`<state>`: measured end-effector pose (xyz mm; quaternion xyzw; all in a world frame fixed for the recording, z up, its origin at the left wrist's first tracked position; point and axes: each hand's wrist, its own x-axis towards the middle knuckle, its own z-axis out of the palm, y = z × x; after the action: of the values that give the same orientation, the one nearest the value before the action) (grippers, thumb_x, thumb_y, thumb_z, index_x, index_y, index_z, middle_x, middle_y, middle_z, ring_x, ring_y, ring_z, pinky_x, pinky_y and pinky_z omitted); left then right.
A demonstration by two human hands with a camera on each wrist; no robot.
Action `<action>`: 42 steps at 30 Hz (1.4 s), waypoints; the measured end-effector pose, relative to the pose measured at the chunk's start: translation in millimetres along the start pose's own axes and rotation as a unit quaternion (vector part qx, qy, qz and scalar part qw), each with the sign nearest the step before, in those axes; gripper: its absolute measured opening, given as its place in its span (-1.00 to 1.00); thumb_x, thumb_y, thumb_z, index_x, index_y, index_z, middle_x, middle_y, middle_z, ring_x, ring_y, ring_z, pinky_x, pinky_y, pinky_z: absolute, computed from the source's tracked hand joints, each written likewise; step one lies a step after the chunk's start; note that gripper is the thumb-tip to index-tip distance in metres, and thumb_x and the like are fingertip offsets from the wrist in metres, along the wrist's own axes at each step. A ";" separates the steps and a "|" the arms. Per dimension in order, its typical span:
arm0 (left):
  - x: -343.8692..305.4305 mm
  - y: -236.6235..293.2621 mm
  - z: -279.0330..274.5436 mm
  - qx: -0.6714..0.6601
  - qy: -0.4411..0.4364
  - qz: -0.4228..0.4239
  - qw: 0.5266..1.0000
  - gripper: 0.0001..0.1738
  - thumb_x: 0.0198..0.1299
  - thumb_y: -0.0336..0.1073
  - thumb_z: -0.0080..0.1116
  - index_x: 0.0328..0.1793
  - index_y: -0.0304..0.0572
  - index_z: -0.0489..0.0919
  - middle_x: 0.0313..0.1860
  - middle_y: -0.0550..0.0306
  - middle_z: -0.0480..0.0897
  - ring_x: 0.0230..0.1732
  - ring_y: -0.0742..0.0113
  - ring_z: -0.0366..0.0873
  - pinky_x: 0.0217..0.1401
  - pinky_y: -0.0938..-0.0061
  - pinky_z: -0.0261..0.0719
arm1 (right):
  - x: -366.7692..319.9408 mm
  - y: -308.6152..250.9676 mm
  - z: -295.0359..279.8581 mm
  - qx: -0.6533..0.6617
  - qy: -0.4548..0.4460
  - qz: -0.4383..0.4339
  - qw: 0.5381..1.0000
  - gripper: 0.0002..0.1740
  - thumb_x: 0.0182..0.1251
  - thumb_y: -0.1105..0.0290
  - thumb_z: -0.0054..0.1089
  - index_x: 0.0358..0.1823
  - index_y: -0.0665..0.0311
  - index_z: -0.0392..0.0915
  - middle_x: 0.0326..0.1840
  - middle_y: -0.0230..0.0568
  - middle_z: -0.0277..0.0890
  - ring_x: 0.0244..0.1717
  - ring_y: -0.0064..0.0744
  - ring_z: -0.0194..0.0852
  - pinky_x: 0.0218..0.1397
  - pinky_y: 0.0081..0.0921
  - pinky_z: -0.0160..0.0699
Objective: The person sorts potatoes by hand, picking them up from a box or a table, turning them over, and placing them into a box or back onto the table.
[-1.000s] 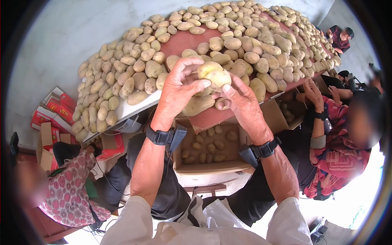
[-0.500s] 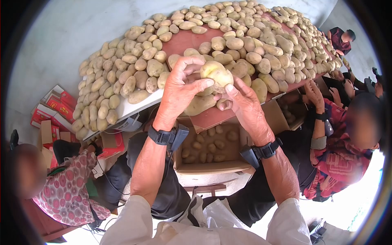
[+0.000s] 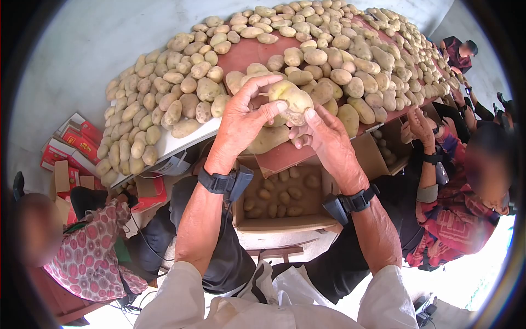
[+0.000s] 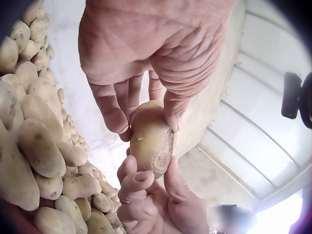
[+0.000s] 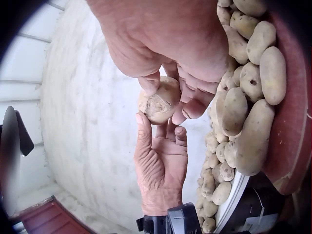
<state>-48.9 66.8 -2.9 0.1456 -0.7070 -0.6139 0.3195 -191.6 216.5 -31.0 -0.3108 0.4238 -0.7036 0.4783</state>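
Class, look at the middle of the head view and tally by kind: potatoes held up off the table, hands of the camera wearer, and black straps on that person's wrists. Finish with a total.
Held potato: 1
Hands: 2 (left hand, right hand)
Wrist straps: 2 (left strap, right strap)
Total: 5

Before oval tan potatoes (image 3: 208,90) heaped on a flat red board (image 3: 249,57), a lumpy yellowish potato (image 3: 293,100) is held between bare left hand (image 3: 241,120) and right hand (image 3: 332,143); below, an open brown cardboard box (image 3: 285,223) is set.
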 end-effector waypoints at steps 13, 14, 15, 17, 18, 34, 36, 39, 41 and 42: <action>1.2 -2.3 -2.9 0.033 -0.013 -0.061 0.998 -0.54 0.47 -0.30 0.29 0.44 -0.15 0.57 0.14 0.14 0.67 0.00 0.49 0.58 -0.16 0.53 0.65 | -2.8 3.6 2.1 -0.021 0.008 0.014 1.000 -0.52 0.67 0.11 0.09 0.34 0.36 0.49 -0.05 -0.25 0.63 -0.15 -0.51 0.59 -0.16 -0.53 0.58; 1.0 -2.9 -3.3 0.037 -0.013 -0.066 0.997 -0.54 0.48 -0.27 0.27 0.44 -0.18 0.56 0.16 0.10 0.67 0.02 0.45 0.62 -0.16 0.53 0.65 | -3.4 4.7 1.1 -0.009 0.003 0.023 1.000 -0.52 0.67 0.11 0.11 0.34 0.35 0.50 -0.05 -0.24 0.63 -0.16 -0.49 0.59 -0.17 -0.52 0.57; 0.4 -3.6 -3.5 0.041 -0.012 -0.071 0.997 -0.54 0.49 -0.25 0.26 0.44 -0.20 0.55 0.17 0.06 0.68 0.03 0.41 0.66 -0.16 0.53 0.65 | -3.4 5.3 -2.1 -0.009 0.004 0.023 1.000 -0.52 0.67 0.11 0.11 0.34 0.35 0.50 -0.05 -0.24 0.63 -0.16 -0.49 0.59 -0.17 -0.52 0.57; 2.3 -0.9 -6.1 0.018 0.018 -0.090 0.996 -0.54 0.51 -0.21 0.23 0.43 -0.22 0.55 0.19 0.02 0.68 0.05 0.35 0.70 -0.16 0.53 0.64 | 1.0 4.6 -12.6 0.076 0.041 0.059 0.995 -0.50 0.65 0.10 0.13 0.34 0.35 0.50 -0.06 -0.23 0.62 -0.18 -0.46 0.58 -0.20 -0.52 0.55; 3.6 0.0 -8.0 -0.004 0.047 -0.109 0.993 -0.55 0.53 -0.18 0.21 0.42 -0.24 0.55 0.20 -0.02 0.68 0.06 0.30 0.73 -0.16 0.52 0.64 | 5.4 3.9 -17.4 0.077 0.075 0.055 0.993 -0.47 0.63 0.06 0.15 0.34 0.35 0.50 -0.10 -0.22 0.60 -0.19 -0.44 0.57 -0.22 -0.53 0.51; 6.1 -13.5 -21.1 0.098 0.056 -0.177 0.978 -0.60 0.49 -0.22 0.19 0.28 -0.37 0.60 0.09 0.00 0.73 -0.02 0.30 0.78 -0.23 0.52 0.59 | 50.0 25.3 -33.9 0.019 0.180 0.112 0.977 -0.41 0.47 0.05 0.36 0.21 0.42 0.49 -0.20 -0.12 0.60 -0.39 -0.42 0.59 -0.43 -0.53 0.48; 5.7 -15.8 -21.8 0.123 0.051 -0.177 0.975 -0.61 0.46 -0.21 0.22 0.26 -0.35 0.62 0.06 0.02 0.74 -0.03 0.31 0.78 -0.20 0.51 0.60 | 61.5 19.0 -30.4 -0.016 0.188 0.111 0.976 -0.44 0.47 0.04 0.36 0.20 0.38 0.50 -0.20 -0.16 0.59 -0.36 -0.43 0.58 -0.41 -0.53 0.46; 2.8 -16.5 -22.0 0.162 0.037 -0.170 0.971 -0.62 0.45 -0.20 0.23 0.24 -0.32 0.64 0.03 0.02 0.75 -0.05 0.33 0.78 -0.18 0.48 0.62 | 85.9 2.3 -25.8 -0.108 0.202 0.098 0.969 -0.47 0.45 0.04 0.36 0.14 0.37 0.54 -0.22 -0.19 0.59 -0.37 -0.46 0.54 -0.43 -0.53 0.40; 0.1 -14.2 -21.9 0.159 0.034 -0.166 0.973 -0.62 0.44 -0.20 0.24 0.22 -0.32 0.64 0.02 0.01 0.76 -0.05 0.34 0.78 -0.16 0.47 0.62 | 107.4 -13.2 -23.7 -0.165 0.207 0.086 0.961 -0.47 0.43 0.04 0.36 0.10 0.39 0.56 -0.25 -0.19 0.59 -0.42 -0.47 0.52 -0.47 -0.53 0.36; -0.8 -13.7 -22.3 0.157 0.030 -0.162 0.974 -0.63 0.44 -0.20 0.24 0.21 -0.32 0.65 0.01 0.00 0.76 -0.06 0.34 0.78 -0.15 0.45 0.63 | 119.6 -21.5 -23.0 -0.251 0.196 0.100 0.943 -0.50 0.42 0.05 0.34 0.03 0.40 0.57 -0.30 -0.18 0.58 -0.47 -0.49 0.47 -0.50 -0.53 0.31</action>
<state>-36.8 47.1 -15.4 0.3249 -0.7519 -0.5338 0.2102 -261.5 115.3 -18.3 -0.2326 0.7009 -0.5703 0.3596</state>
